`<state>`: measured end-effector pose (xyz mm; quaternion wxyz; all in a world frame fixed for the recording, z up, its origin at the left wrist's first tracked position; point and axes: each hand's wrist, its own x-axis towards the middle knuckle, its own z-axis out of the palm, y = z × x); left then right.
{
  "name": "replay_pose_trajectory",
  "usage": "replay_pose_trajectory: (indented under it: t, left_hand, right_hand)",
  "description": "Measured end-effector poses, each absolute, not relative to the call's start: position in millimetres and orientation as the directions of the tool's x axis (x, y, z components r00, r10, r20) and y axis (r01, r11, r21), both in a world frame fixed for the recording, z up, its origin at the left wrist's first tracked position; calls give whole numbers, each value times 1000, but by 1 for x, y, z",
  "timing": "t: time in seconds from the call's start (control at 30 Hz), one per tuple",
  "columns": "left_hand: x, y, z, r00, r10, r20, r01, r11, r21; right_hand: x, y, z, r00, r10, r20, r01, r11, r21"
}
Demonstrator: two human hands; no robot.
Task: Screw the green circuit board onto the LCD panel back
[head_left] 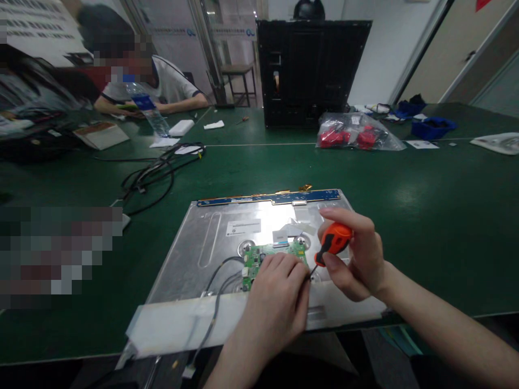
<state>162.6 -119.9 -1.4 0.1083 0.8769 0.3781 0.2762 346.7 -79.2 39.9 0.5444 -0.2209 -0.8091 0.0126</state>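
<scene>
A green circuit board (253, 256) lies on the metal back of a flat display panel (182, 259). My left hand (279, 292) rests over the board's lower right part, its fingers curled and pressed together beside the screwdriver's tip. Whatever those fingertips hold is hidden. In my right hand (360, 256) is a short screwdriver (335, 237) with an orange and black handle. It tilts, with the shaft pointing down-left to the board's right corner. A ribbon cable (280, 237) meets the board's top edge, and dark cables (221, 289) leave its left side.
A blue circuit strip (267, 199) runs along the panel's far edge. Tangled black cables (162, 167) and a water bottle (148, 108) stand left. Behind are a large black panel (312, 70) and a plastic bag with red parts (357, 132). Another person (170, 81) sits across the green table (430, 227).
</scene>
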Motion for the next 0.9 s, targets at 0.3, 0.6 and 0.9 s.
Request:
replay_pose_trajectory:
  t: [0.3, 0.6, 0.9]
  left_hand:
    - [162, -117, -6, 546, 678, 492, 575, -731, 369]
    - [163, -118, -6, 549, 689, 473, 588, -721, 367]
    - [163, -116, -5, 550, 680, 484, 585, -728, 358]
  right_hand:
    - [346, -80, 42, -317, 338, 886, 412, 891, -193]
    - [344, -82, 41, -289, 334, 897, 472, 865, -170]
    - [344, -80, 31, -236, 325, 916, 394, 894, -215]
